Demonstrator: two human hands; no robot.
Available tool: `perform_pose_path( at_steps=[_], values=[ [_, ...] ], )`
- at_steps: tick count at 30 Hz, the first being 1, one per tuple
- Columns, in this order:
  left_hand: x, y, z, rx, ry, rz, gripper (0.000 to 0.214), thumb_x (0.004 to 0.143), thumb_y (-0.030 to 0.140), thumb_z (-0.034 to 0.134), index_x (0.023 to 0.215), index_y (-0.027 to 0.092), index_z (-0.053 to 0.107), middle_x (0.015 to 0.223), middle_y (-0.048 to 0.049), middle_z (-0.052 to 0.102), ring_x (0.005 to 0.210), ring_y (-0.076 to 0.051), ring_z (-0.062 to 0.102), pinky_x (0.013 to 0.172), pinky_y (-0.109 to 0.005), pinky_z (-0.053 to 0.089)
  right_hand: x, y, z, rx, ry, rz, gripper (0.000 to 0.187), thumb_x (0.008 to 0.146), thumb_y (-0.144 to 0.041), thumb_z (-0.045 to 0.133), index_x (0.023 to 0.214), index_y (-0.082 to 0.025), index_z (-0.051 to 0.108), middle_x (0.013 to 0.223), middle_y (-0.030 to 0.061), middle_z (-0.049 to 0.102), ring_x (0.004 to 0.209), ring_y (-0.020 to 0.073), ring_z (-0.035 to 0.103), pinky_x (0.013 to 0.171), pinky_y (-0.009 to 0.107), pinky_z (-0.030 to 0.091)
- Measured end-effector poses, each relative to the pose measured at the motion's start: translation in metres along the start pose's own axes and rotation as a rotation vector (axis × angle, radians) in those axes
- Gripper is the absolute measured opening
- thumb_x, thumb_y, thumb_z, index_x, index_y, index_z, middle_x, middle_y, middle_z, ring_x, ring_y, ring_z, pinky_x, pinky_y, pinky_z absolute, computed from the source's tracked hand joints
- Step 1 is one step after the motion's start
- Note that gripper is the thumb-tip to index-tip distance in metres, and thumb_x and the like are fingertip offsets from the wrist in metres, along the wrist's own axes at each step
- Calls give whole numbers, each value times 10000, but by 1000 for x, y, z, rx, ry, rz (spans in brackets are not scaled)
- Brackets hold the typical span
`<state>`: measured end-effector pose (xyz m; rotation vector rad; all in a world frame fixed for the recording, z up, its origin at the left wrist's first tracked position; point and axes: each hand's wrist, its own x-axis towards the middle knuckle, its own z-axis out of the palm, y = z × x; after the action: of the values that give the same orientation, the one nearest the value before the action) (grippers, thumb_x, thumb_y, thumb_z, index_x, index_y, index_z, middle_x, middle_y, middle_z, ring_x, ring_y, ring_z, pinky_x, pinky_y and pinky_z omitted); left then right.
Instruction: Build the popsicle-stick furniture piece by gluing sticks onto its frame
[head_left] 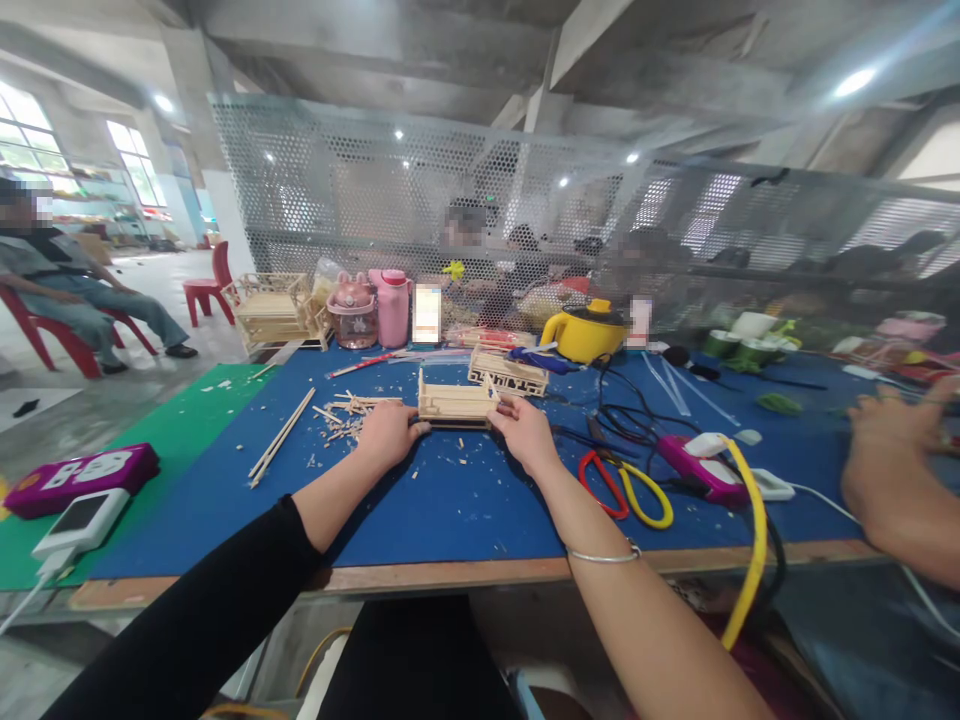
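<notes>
A small piece of furniture built from wooden sticks (454,402), like a miniature bench, rests on the blue table mat in front of me. My left hand (390,432) is closed at its left end, fingertips and thumb against the frame. At the right end, my right hand (525,428) pinches a short wooden stick (491,386) that slants up beside the frame. Just behind stands another stick-built piece (510,372) with a patterned side, and a blue glue gun (538,358) lies over it. Loose cut sticks (345,415) are heaped by my left hand.
Two long sticks (281,437) lie to the left. Red-and-yellow-handled scissors (626,488), black cables and a purple power strip (701,468) are on the right. A yellow pot (589,333), pink bottle (393,308) and phone (427,314) stand behind. A co-worker's hand (900,460) is far right.
</notes>
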<state>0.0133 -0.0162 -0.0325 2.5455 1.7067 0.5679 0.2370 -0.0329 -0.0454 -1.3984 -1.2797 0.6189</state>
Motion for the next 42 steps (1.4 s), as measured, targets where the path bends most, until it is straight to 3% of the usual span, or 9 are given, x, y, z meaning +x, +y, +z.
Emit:
perform_pose_path(
  at_steps=[7,13,17,20,24,28,34,39,42],
  values=[
    [4,-15,-6,41,-37,55,320,882,216,402,1008,204,695,1012,-106,650,981,-237,575,881,-337,430,-3,-9,-3,-97,56,15,379,670,-122,486,1034,-148,589,882,84,707,755,183,670,663,309,525],
    [0,-17,-11,33,-64,86,317,816,317,503,1058,238,692,1018,-87,662,969,-234,596,864,-321,452,-36,-36,-53,-510,166,-123,227,775,-432,525,730,-215,575,692,44,649,686,213,607,673,328,440],
    [-1,-12,-11,18,-54,44,343,818,396,480,1025,246,709,1002,-93,680,957,-264,612,809,-346,475,-41,-38,-89,-1085,-17,-55,429,885,-487,304,784,-206,612,849,113,687,822,268,634,695,349,428],
    [-1,-10,-9,11,-45,0,334,830,360,449,960,229,728,987,-97,697,945,-274,624,789,-359,480,-34,-31,-103,-1246,-239,4,538,841,-562,376,1125,-151,576,1175,178,619,1060,320,586,827,389,429],
    [0,-9,-7,5,-37,-32,310,823,342,457,905,235,736,946,-87,715,916,-261,638,772,-347,482,-23,-25,-106,-1294,-408,13,685,779,-549,493,1293,-98,449,1239,218,567,1126,331,547,889,386,412],
    [0,-10,-7,-10,-28,-43,304,819,349,469,907,240,738,948,-82,717,909,-248,640,769,-328,476,-19,-29,-98,-1314,-309,7,665,697,-486,581,1231,-104,476,1139,214,598,1030,328,577,818,377,425],
    [-2,-8,-6,-72,-26,-4,302,824,375,483,891,235,743,951,-86,712,916,-255,634,781,-338,474,-31,-36,-88,-1456,-141,-278,737,616,-471,619,1255,-141,456,1107,185,583,1018,368,532,824,460,381],
    [-3,-9,-16,-146,-30,30,283,795,408,534,825,224,748,891,-65,723,853,-224,646,758,-291,475,-51,-29,-85,-1259,-77,-362,610,678,-361,563,1224,-108,465,1053,165,587,977,303,549,850,414,412],
    [-2,-29,-34,-181,52,-51,318,825,364,462,925,222,729,908,-52,727,845,-212,650,772,-288,477,-63,-28,-82,-973,45,-429,599,717,-343,538,1264,-126,426,1071,145,558,938,260,554,873,400,426]
  ],
)
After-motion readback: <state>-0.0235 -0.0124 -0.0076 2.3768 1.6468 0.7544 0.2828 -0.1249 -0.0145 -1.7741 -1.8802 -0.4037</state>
